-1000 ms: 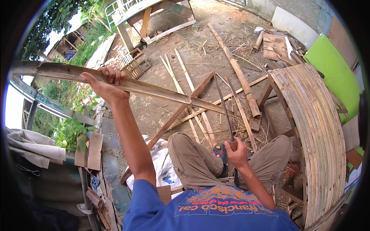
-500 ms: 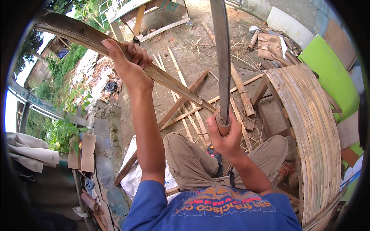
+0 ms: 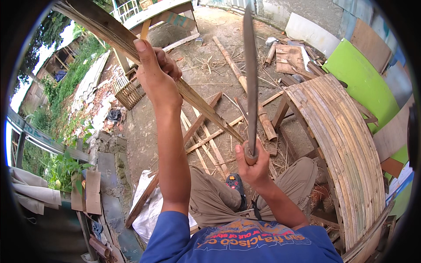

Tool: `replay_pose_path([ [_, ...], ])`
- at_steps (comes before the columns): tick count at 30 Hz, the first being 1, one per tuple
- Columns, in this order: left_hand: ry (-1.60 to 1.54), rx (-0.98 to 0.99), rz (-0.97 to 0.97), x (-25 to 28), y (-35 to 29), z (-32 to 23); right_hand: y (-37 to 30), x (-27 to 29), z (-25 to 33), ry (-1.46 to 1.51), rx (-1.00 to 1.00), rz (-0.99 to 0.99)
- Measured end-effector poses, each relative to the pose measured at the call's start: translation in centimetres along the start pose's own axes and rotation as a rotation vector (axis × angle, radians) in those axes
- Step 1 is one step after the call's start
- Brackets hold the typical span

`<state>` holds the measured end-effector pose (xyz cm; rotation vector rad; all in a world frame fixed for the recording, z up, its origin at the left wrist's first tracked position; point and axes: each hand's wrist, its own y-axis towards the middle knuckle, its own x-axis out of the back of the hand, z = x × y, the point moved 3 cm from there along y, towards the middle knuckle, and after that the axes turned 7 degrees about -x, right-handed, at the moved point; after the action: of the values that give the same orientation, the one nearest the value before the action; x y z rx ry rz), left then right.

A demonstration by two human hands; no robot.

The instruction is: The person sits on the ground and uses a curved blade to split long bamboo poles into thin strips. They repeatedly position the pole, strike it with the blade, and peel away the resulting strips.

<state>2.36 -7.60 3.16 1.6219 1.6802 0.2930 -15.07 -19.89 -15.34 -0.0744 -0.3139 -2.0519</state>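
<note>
A long, flat bamboo strip, pale brown and fibrous along its split face, slants from the far left down to the middle of the scene, where its thin end reaches the knife handle. The left hand is raised and its fingers are wrapped fully around the strip, thumb pointing up along it. The right hand, lower and nearer, has its fingers curled tight about the round handle of a long knife, whose narrow dark blade stands almost upright and crosses just beside the strip's end. To the right lies a curved panel of bamboo slats; bamboo poles lie on the dirt ground beyond.
</note>
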Motion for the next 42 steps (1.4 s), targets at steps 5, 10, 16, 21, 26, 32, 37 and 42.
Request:
replay_pose_path([
  [5, 0.013, 0.004, 0.016, -0.2, -0.7, -0.8, -0.9, -0.9, -9.0, -0.256, -0.174, 0.108],
  [10, -0.010, 0.015, 0.028, -0.9, -1.2, -0.8, 0.6, 1.9, 4.6, 0.067, -0.064, 0.035],
  [16, -0.023, -0.010, 0.065, -2.8, -1.6, -1.2, -4.1, 0.0, -12.2, -0.197, -0.276, 0.127],
  [21, 0.018, -0.013, 0.075, -2.6, -1.8, -1.1, -2.8, 2.6, -0.7, -0.117, -0.198, 0.056],
  [26, 0.010, 0.033, 0.108, -3.7, -1.8, -0.5, -2.9, 3.2, 0.9, 0.203, 0.063, -0.129],
  [32, 0.051, 0.025, 0.115, -3.6, -1.2, -0.3, -6.1, 3.4, -11.1, -0.287, -0.480, 0.092],
  [37, 0.002, 0.023, 0.148, -3.7, -0.8, 0.7, -3.2, 6.9, 0.7, 0.151, -0.151, -0.096],
  [42, -0.107, 0.023, 0.209, -3.1, 0.1, 0.9, -3.8, 3.6, -1.6, 0.259, -0.015, -0.113],
])
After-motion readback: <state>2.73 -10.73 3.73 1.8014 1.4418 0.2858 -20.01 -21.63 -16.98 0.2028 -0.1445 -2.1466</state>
